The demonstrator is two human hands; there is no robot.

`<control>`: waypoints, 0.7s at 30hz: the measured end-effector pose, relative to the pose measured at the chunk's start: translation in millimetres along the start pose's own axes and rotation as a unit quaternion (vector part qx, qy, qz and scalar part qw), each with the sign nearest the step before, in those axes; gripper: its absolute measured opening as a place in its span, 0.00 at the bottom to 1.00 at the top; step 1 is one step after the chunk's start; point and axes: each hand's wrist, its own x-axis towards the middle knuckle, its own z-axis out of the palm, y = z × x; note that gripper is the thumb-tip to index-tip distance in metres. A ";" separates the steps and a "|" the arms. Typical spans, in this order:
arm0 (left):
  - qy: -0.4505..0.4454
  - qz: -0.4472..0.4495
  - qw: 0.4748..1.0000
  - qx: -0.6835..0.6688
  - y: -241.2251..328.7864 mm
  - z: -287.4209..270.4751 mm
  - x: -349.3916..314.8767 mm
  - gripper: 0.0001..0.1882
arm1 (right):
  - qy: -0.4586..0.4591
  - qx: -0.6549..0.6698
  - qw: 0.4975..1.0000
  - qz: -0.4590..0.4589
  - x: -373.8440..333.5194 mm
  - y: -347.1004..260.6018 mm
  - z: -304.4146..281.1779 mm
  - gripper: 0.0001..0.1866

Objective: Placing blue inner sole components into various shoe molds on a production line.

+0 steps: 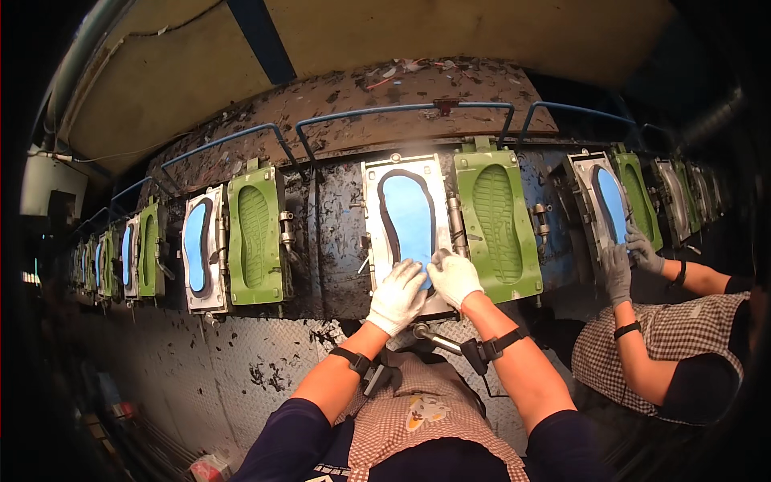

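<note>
A blue sole-shaped insert (405,210) lies in the metal mould half (439,178) in front of me, with a dark rim (385,226) around it. My left hand (398,296), in a whitish work glove, rests its stretched fingers on the insert's near end. At that end's right edge is my right hand (456,278), gloved too, with its fingers bent together. Whatever is between those fingertips is hidden. Hinged to the right of the metal half, the green mould half (495,217) stands opened, its tread-patterned cavity facing up.
More moulds line the bench, including a metal half with a blue insert (195,245) and a green half (255,233) to my left. At right, a co-worker's gloved hands (617,269) touch another blue insert (610,201). A blue rail (369,114) runs behind; dark scraps litter the bench.
</note>
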 end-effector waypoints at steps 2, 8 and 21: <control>-0.005 -0.009 1.000 0.010 -3.4 -0.2 -0.2 0.22 | -0.024 -0.021 0.999 -0.008 8.1 -2.1 -2.9 0.18; 0.017 -0.008 1.000 0.001 -4.6 -2.4 -5.7 0.21 | -0.029 0.011 1.000 -0.003 -0.5 -1.5 -3.3 0.16; 0.011 -0.016 1.000 -0.002 -2.3 -7.0 -2.5 0.20 | -0.072 0.043 0.996 0.028 -18.8 4.5 -10.2 0.19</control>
